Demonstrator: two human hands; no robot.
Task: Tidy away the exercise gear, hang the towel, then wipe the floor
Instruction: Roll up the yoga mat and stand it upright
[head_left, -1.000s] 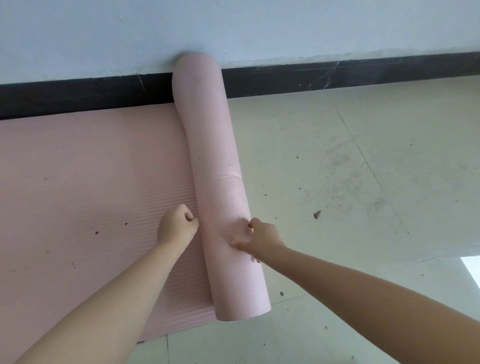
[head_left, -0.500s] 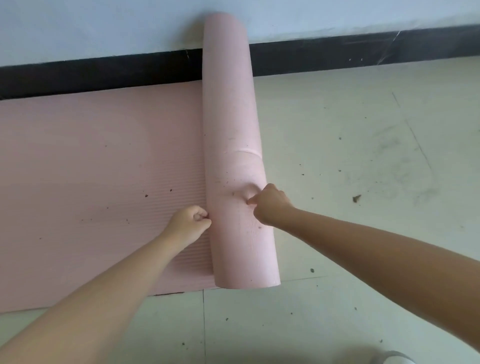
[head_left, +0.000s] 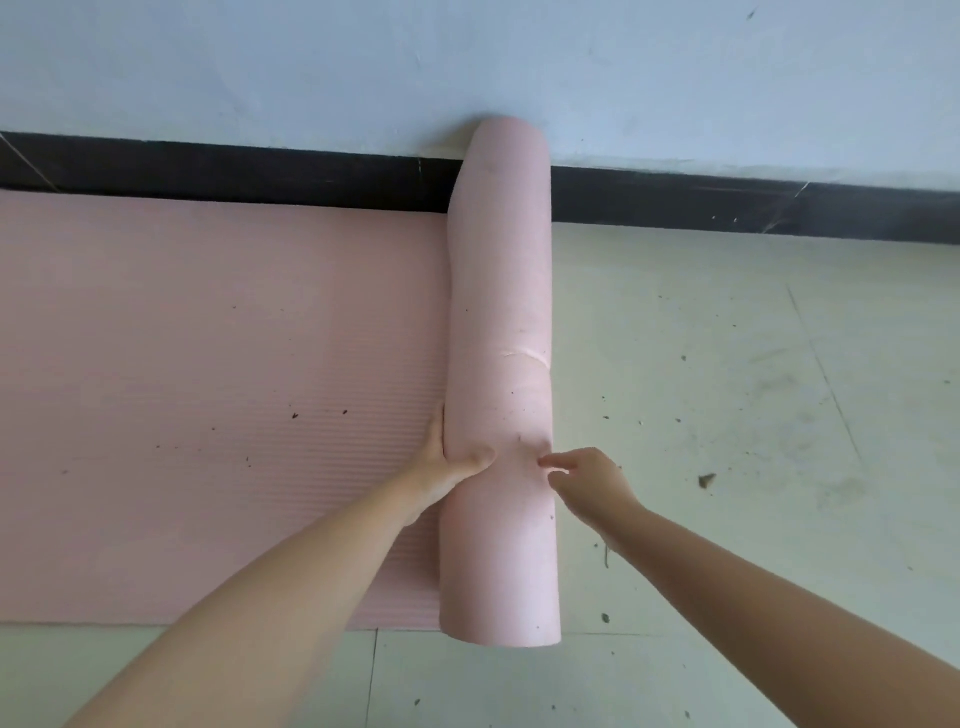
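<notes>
Rolling up the mat, that's the step in hand: the pink exercise mat (head_left: 208, 395) lies flat on the floor (head_left: 727, 415) along the wall (head_left: 467, 62), and its right-hand part is wound into a thick roll (head_left: 498, 322) whose far end touches the black skirting board (head_left: 260, 176) and whose near end reaches just beyond the mat's near edge. The left hand (head_left: 447, 462) is on the roll's left flank, right at the seam where roll meets flat mat, thumb pressed across the top and denting the foam; the fingers go down the side and I can't tell how far they curl. The right hand (head_left: 582, 480) sits at the roll's right side, fingers loosely bent, tips just touching the foam, holding nothing. A good stretch of mat remains flat to the left, so the gear is nowhere near put away, and no towel or cloth shows here. Next, I'd judge, both hands need to push the roll leftward over the flat part, keeping even pressure so the ends stay square and the roll doesn't cone. Specks of dirt dot the mat and floor, work for the wipe.
</notes>
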